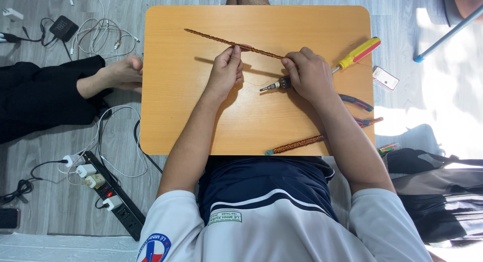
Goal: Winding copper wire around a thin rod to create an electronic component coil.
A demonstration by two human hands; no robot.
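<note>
Twisted copper wire strand (211, 38), lying diagonally across the wooden surface (171, 116), is pinched by the left hand (225, 71) mid-length and the right hand (308, 73) at its end. It appears light, thin and springy, and is best gripped near the section being worked.

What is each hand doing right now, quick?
Left hand: closed, pinching the twisted copper wire strand.
Right hand: closed on the same strand's end, over a small tool.
</note>
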